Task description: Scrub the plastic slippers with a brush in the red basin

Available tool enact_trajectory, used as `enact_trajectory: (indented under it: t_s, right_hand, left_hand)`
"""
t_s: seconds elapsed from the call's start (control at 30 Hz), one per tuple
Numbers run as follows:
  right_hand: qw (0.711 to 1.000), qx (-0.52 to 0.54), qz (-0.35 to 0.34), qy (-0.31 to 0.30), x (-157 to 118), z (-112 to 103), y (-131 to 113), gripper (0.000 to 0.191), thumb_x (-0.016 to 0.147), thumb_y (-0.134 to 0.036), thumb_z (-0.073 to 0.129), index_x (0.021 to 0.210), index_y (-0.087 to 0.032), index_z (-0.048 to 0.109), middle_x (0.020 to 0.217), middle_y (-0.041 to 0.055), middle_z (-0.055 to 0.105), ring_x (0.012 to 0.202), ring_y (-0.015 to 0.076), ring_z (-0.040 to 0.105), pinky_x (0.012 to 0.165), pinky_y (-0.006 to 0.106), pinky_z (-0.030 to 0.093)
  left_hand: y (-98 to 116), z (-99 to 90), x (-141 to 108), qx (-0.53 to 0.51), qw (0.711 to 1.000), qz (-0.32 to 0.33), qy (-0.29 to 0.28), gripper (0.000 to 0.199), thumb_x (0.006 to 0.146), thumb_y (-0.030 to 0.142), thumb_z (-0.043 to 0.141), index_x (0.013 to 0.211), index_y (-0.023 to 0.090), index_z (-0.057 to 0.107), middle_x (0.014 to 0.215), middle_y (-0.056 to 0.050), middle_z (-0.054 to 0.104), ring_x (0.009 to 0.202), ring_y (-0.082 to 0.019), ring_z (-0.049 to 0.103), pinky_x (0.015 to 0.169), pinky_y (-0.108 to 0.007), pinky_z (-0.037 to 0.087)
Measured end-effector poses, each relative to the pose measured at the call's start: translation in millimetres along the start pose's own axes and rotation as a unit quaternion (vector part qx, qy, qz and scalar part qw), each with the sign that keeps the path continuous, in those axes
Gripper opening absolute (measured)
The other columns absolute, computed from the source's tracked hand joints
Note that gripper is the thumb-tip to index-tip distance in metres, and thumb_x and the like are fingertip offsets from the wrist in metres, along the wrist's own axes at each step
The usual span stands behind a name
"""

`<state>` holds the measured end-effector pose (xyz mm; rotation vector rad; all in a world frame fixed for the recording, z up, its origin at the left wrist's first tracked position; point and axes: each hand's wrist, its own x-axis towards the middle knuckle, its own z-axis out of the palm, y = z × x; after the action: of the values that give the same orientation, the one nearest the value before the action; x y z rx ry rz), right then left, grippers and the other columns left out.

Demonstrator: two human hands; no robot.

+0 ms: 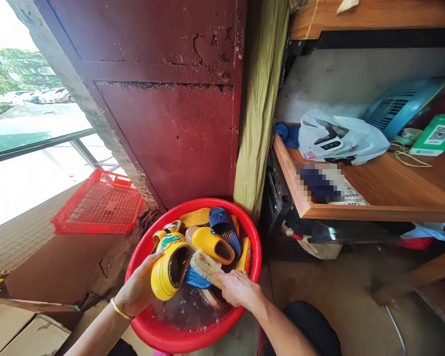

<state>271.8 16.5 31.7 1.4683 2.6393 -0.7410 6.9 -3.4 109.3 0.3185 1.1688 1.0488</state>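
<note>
My left hand point(143, 284) grips a yellow clog point(162, 277) by its side, tilted with the foot opening toward the right, above a red basin point(257, 252). In my right hand point(241, 289) is a scrubbing brush point(204, 264), its pale bristles showing close beside the clog's opening. Whether the bristles touch the clog I cannot tell. Dark, bubbly water point(181, 311) fills the near part of the basin. Piled behind my hands are another yellow clog point(207, 242), a dark blue slipper point(222, 222) and several more yellow shoes. A bright blue slipper point(197, 278) lies under the brush.
Left of the basin stands a red plastic crate point(106, 205) near cardboard boxes point(33, 329). A maroon door point(166, 133) rises behind. On the right, a wooden shelf point(389, 190) carries a plastic bag point(341, 136), a blue fan point(404, 106) and a green QR-code sign point(435, 136).
</note>
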Motion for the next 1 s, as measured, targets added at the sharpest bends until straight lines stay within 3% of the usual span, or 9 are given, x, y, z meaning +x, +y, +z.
enact_trajectory:
  t_s: [0.1, 0.2, 0.27, 0.37, 0.5, 0.67, 0.77, 0.9, 1.0]
  right_hand:
    - [0.994, 0.110, -0.014, -0.018, -3, -21, 9, 0.052, 0.084, -0.019, 0.058, 0.132, -0.037, 0.069, 0.121, 0.0011, 0.076, 0.106, 0.0252, 0.072, 0.089, 0.032, 0.053]
    - [0.976, 0.217, -0.003, -0.018, -5, -39, 16, 0.058, 0.085, -0.020, 0.057, 0.140, -0.033, 0.063, 0.111, -0.0007, 0.078, 0.090, 0.0199, 0.074, 0.078, 0.026, 0.053]
    - [0.967, 0.255, 0.012, 0.016, -2, -44, 16, 0.059, 0.087, -0.020, 0.054, 0.145, -0.028, 0.059, 0.110, 0.0011, 0.079, 0.088, 0.0188, 0.073, 0.078, 0.025, 0.053]
    - [0.957, 0.273, 0.018, 0.094, 7, -40, 10, 0.058, 0.090, -0.020, 0.051, 0.148, -0.024, 0.056, 0.131, 0.0057, 0.072, 0.104, 0.0207, 0.071, 0.091, 0.028, 0.052]
    - [0.951, 0.298, 0.006, 0.085, 12, -30, -7, 0.057, 0.090, -0.019, 0.051, 0.146, -0.026, 0.059, 0.126, 0.0032, 0.074, 0.102, 0.0208, 0.072, 0.088, 0.027, 0.053]
    - [0.961, 0.273, -0.048, -0.007, 16, -11, -34, 0.052, 0.088, -0.020, 0.054, 0.137, -0.035, 0.065, 0.118, -0.0011, 0.077, 0.102, 0.0224, 0.073, 0.088, 0.027, 0.052]
    - [0.960, 0.269, -0.071, 0.033, 37, 4, -47, 0.047, 0.091, -0.021, 0.051, 0.135, -0.030, 0.064, 0.120, 0.0028, 0.076, 0.107, 0.0232, 0.071, 0.093, 0.028, 0.051]
    - [0.951, 0.270, -0.045, 0.142, 80, 12, -57, 0.045, 0.093, -0.020, 0.047, 0.135, -0.018, 0.062, 0.127, 0.0114, 0.072, 0.118, 0.0247, 0.066, 0.101, 0.031, 0.049]
    - [0.942, 0.292, -0.022, 0.166, 101, 8, -62, 0.037, 0.093, -0.018, 0.046, 0.123, -0.017, 0.068, 0.110, 0.0091, 0.076, 0.098, 0.0216, 0.070, 0.089, 0.028, 0.053]
  left_hand:
    - [2, -4.7, 31, 0.041, 0.994, 0.097, -0.024, 0.060, 0.076, 0.031, 0.077, 0.132, 0.016, 0.061, 0.104, -0.014, 0.079, 0.078, -0.029, 0.076, 0.073, -0.041, 0.062]
    - [-1, -10.8, 59, 0.064, 0.975, 0.211, -0.014, 0.082, 0.069, 0.031, 0.084, 0.144, 0.024, 0.053, 0.127, -0.012, 0.073, 0.107, -0.031, 0.072, 0.091, -0.041, 0.058]
    - [-3, -14.2, 75, 0.082, 0.965, 0.248, 0.010, 0.090, 0.065, 0.028, 0.087, 0.147, 0.029, 0.049, 0.141, -0.011, 0.065, 0.126, -0.032, 0.063, 0.102, -0.040, 0.052]
    - [-5, -16.1, 96, 0.077, 0.956, 0.280, 0.038, 0.095, 0.061, 0.021, 0.087, 0.147, 0.033, 0.048, 0.151, -0.007, 0.057, 0.137, -0.031, 0.054, 0.109, -0.038, 0.047]
    - [-3, -17.0, 110, -0.008, 0.967, 0.255, -0.004, 0.084, 0.064, 0.019, 0.078, 0.143, 0.030, 0.053, 0.131, -0.005, 0.071, 0.121, -0.029, 0.065, 0.099, -0.036, 0.054]
    - [-3, -17.2, 111, -0.096, 0.989, 0.114, 0.008, 0.058, 0.078, 0.031, 0.067, 0.133, 0.014, 0.061, 0.100, -0.011, 0.080, 0.100, -0.033, 0.075, 0.092, -0.044, 0.060]
    - [-12, -11.2, 112, -0.077, 0.994, 0.066, 0.039, 0.055, 0.091, 0.046, 0.061, 0.136, 0.015, 0.060, 0.103, -0.013, 0.080, 0.095, -0.032, 0.077, 0.087, -0.044, 0.062]
    - [-23, -2.4, 116, -0.053, 0.997, 0.032, 0.040, 0.065, 0.092, 0.063, 0.055, 0.138, 0.018, 0.059, 0.108, -0.016, 0.080, 0.093, -0.031, 0.078, 0.079, -0.041, 0.064]
    - [-25, -1.3, 113, -0.045, 0.998, 0.031, 0.037, 0.062, 0.093, 0.060, 0.054, 0.139, 0.018, 0.059, 0.107, -0.015, 0.080, 0.091, -0.030, 0.078, 0.079, -0.040, 0.065]
